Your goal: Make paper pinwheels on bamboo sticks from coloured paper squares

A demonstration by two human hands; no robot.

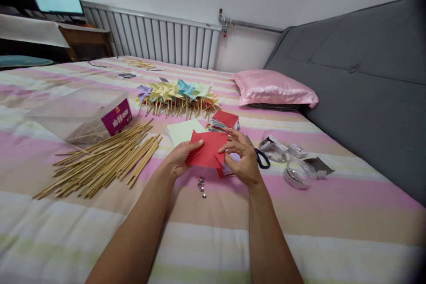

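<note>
At the left of the frame a clear plastic box (83,113) sits above a heap of wooden sticks (103,162). At centre, the left hand (181,159) pinches the left edge of a red paper square (208,148), thumb on top and fingers underneath. Small metal pins (201,186) lie just below it. The right hand (242,159) grips the paper's right edge with curled fingers. Finished paper pinwheels (179,95) lie above centre; black-handled scissors (261,157) and a pink pillow (274,88) are toward the right.
</note>
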